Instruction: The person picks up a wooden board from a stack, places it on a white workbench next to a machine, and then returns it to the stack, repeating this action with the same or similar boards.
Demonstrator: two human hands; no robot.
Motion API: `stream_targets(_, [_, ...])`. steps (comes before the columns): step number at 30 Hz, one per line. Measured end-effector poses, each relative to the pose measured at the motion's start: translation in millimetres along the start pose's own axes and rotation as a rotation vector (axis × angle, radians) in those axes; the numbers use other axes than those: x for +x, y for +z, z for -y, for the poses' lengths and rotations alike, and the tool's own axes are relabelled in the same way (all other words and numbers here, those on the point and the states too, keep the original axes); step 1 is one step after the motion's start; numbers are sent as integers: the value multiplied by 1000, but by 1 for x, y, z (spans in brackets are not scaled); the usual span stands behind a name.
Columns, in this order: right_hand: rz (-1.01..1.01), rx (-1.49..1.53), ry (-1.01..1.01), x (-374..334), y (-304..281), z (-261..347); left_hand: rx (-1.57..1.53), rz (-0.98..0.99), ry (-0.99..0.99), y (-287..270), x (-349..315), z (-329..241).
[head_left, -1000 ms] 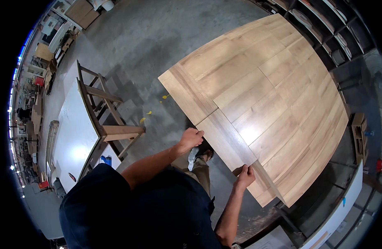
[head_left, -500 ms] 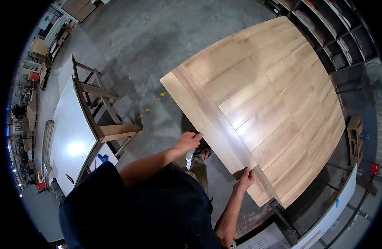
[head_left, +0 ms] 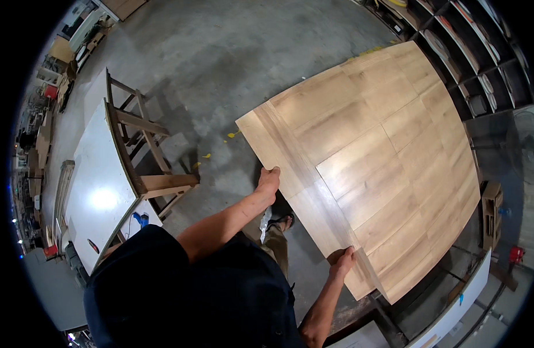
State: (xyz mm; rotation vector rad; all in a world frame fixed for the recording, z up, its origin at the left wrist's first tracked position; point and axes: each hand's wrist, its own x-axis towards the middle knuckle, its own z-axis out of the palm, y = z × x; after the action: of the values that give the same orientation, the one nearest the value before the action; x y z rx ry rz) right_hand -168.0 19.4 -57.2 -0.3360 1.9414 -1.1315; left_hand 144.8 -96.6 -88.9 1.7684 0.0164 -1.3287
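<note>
A large wood-grain panel [head_left: 371, 156] lies in front of me, tilted across the view, its surface marked like planks. Along its near edge runs a narrower lengthwise band [head_left: 307, 185] of the same wood look; whether that is a separate strip cannot be told. My left hand [head_left: 268, 181] is closed on the near edge, its fingers partly hidden below. Further right along that edge, my right hand [head_left: 343, 264] pinches the panel with the thumb on top. A dark patch beside the right thumb may be shadow or a cut-out.
A white-topped table [head_left: 104, 168] on wooden legs [head_left: 168, 184] stands at left, with a blue tool [head_left: 141, 219] by it. Dark shelving [head_left: 475, 64] with stacked pieces is at far right. A white board [head_left: 458, 307] lies at lower right. Yellow scraps [head_left: 232, 135] dot the concrete floor.
The panel has shifted slightly nearer in the view. My left hand has moved up along its edge, and my right hand sits a little lower with the panel.
</note>
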Motion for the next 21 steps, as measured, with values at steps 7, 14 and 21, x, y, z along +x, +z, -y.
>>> stream_targets(7, [5,8,52,-1,0,5,-4,48,3,-5,-12,-9])
stream_targets(14, [-66,53,101,4,-14,-5,60,0,135,-67,30,-55])
stream_targets(21, [41,100,154,-4,-1,3,-624,319,49,-30,26,-85])
